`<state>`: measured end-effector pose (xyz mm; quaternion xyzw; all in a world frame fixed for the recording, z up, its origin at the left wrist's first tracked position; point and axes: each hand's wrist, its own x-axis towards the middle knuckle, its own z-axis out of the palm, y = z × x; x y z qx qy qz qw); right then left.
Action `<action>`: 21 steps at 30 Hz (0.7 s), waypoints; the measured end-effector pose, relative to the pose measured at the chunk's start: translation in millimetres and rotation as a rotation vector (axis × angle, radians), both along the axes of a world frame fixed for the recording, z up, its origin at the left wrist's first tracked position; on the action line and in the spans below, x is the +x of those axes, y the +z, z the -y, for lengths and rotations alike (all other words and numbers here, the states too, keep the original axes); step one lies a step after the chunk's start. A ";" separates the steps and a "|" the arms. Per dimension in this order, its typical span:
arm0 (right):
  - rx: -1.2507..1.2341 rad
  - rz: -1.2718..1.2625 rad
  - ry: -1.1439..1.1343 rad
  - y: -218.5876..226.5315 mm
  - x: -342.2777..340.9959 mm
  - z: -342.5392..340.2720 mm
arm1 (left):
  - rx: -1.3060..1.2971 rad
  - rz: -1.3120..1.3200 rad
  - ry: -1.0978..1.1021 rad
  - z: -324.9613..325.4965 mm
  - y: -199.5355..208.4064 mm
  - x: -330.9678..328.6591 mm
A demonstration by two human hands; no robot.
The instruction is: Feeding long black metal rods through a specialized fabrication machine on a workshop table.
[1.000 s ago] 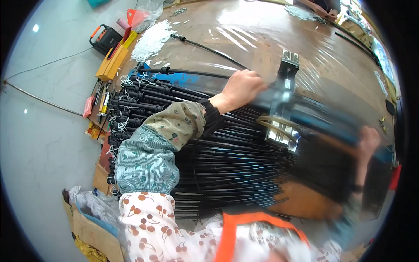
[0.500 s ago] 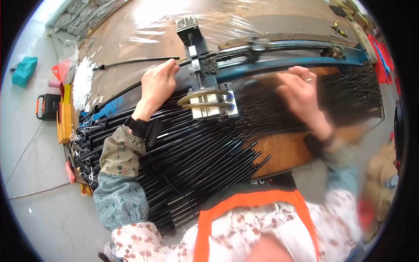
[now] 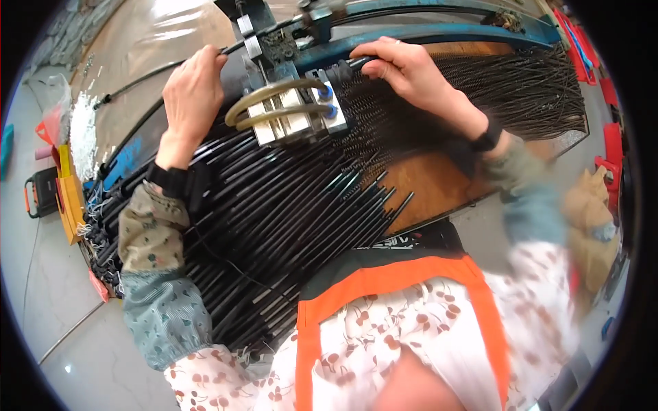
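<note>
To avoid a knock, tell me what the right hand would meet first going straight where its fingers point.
Likely the dark cylindrical part beside the pale metal block, just left of the right hand; depth is unclear, and they may already touch.

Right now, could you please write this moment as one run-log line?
left hand: gripping black rod; right hand: pinching dark piece; between them: metal fixture, tan hoses; nearer body: rod pile
</note>
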<state>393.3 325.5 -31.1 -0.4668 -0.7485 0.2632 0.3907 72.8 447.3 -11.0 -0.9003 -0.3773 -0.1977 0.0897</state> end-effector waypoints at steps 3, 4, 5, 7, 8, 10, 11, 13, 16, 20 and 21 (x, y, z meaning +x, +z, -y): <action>0.399 0.397 -0.089 24.4 -2.6 33.2 | 0.260 -0.044 -0.236 -21.9 1.9 0.9; 0.438 0.416 -0.024 25.8 -3.7 49.2 | 0.332 -0.093 -0.192 -34.1 0.3 -4.4; 0.375 0.527 -0.007 21.8 -7.2 61.9 | 0.335 -0.130 -0.171 -45.5 2.9 -21.9; 0.364 0.550 -0.003 5.2 -8.7 76.0 | 0.375 -0.095 -0.240 -67.1 1.8 -62.8; 0.385 0.548 0.005 -5.7 -7.5 77.1 | 0.430 -0.084 -0.249 -76.5 0.1 -82.8; 0.389 0.528 0.050 -22.9 -4.9 76.6 | 0.240 -0.121 -0.190 -88.2 5.6 -111.2; 0.369 0.513 0.100 -27.5 -2.9 73.6 | 0.108 -0.188 0.006 -85.7 9.7 -113.8; 0.333 0.598 0.117 -29.8 -3.5 68.6 | 0.212 -0.320 0.178 -55.5 26.1 -101.3; 0.347 0.664 0.145 -21.3 -12.4 66.6 | -0.049 -0.449 0.339 42.1 56.4 -51.9; 0.355 0.650 0.129 -17.5 -24.3 69.1 | -0.304 -0.288 0.012 185.7 40.4 -13.7; 0.358 0.643 0.112 -18.5 -24.6 69.5 | -0.301 -0.286 0.040 195.9 28.7 -16.3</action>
